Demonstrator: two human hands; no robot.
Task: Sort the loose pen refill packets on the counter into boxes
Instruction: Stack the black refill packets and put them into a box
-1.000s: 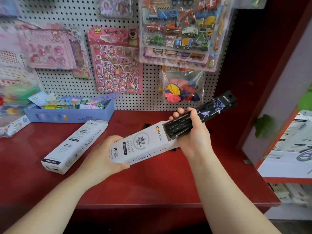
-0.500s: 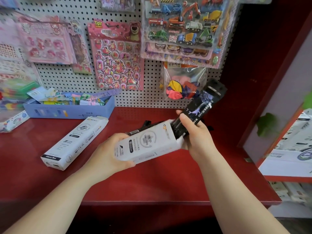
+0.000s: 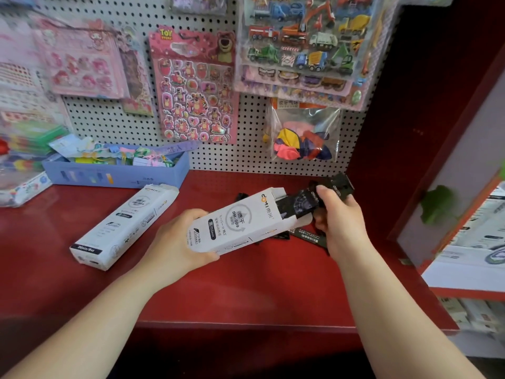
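Observation:
My left hand (image 3: 177, 242) grips the bottom end of a white refill box (image 3: 240, 220), held tilted above the red counter (image 3: 246, 291) with its open end toward the right. My right hand (image 3: 338, 214) pinches a black refill packet (image 3: 308, 199) whose lower part sits inside the box mouth and whose hanger end sticks out. More black packets (image 3: 306, 236) lie loose on the counter under the box and my right hand, partly hidden. A second white box (image 3: 123, 225) lies on the counter to the left, its far end open.
A blue tray (image 3: 117, 176) of colourful stationery stands at the back left against the pegboard (image 3: 246, 160). Sticker sheets and a bag of balloons (image 3: 303, 138) hang above. A red side panel (image 3: 410, 119) closes the right side, with shelves of boxes beyond.
The black packet has slid deeper into the white box; less of it sticks out. My right hand moved down with it, and the box has tilted lower toward the counter.

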